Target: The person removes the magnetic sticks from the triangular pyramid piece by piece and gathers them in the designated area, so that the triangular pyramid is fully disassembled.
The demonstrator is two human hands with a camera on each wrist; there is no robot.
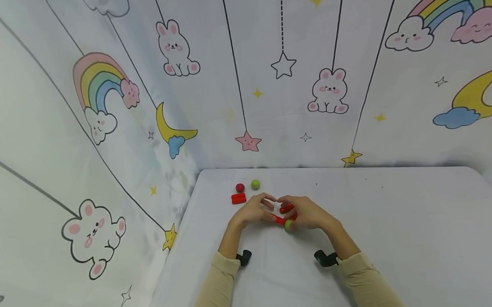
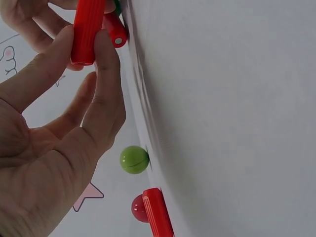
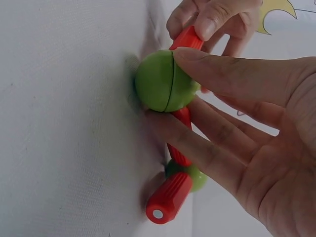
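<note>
Beyond the bench's far edge hangs patterned cloth, and before it you are working on the white bench, closer to its left edge than its right. Your left hand pinches one end of the red held bar between thumb and forefinger, its other fingers loosely bent. Your right hand pinches the green held ball between thumb and forefinger, the rest of its fingers reaching past it. The held bar looks to meet that ball; whether they are joined, you cannot tell. Just past them, the red middle bar runs toward the green second ball, which the red end bar also appears to touch. Toward the bench's far left corner lie the spare bar, the spare green ball and the red ball.

Expect the bars to be light and stiff, probably plastic; their ridged sides should give you grip, so hold them there and leave the ends free. The balls look hard, smooth and apt to slip or roll: pinch them across the middle, clear of any bar.
</note>
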